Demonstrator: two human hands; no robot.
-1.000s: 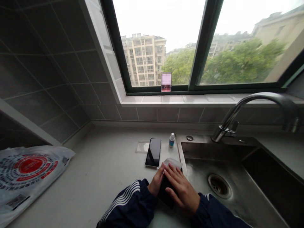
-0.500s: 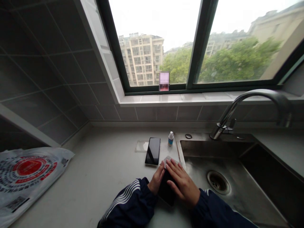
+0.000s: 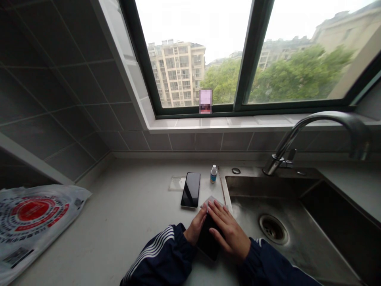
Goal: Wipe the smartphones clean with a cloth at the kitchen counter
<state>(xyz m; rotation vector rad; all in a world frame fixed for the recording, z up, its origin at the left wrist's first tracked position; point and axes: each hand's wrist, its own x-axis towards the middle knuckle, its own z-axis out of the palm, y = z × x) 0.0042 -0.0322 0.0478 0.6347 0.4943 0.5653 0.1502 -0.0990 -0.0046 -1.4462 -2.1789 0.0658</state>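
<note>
A dark smartphone (image 3: 207, 240) lies tilted in front of me at the sink's left edge. My left hand (image 3: 197, 224) grips its left side, thumb along the edge. Across its upper part rests my right hand (image 3: 228, 228), fingers stretched out flat and the thumb spread apart over the dark surface. Under the right fingertips a thin whitish sheet (image 3: 212, 199) pokes out past the phone's top end; whether it is cloth or film I cannot tell. Just beyond my hands lie a second smartphone (image 3: 191, 190), face up, and a small white dropper-like bottle (image 3: 213, 174) with a blue label, standing upright.
Partly beneath the second phone is a clear flat piece (image 3: 176, 183). At right, a steel sink (image 3: 256, 186) has a drain (image 3: 273, 229) and a curved faucet (image 3: 285, 139). A printed plastic bag (image 3: 38, 214) lies far left on the pale counter (image 3: 127, 198). A window (image 3: 196, 111) rises behind.
Both hands stay on the phone in nearly the same pose. The view has shifted very slightly; the bottle, second phone and bag look unmoved.
</note>
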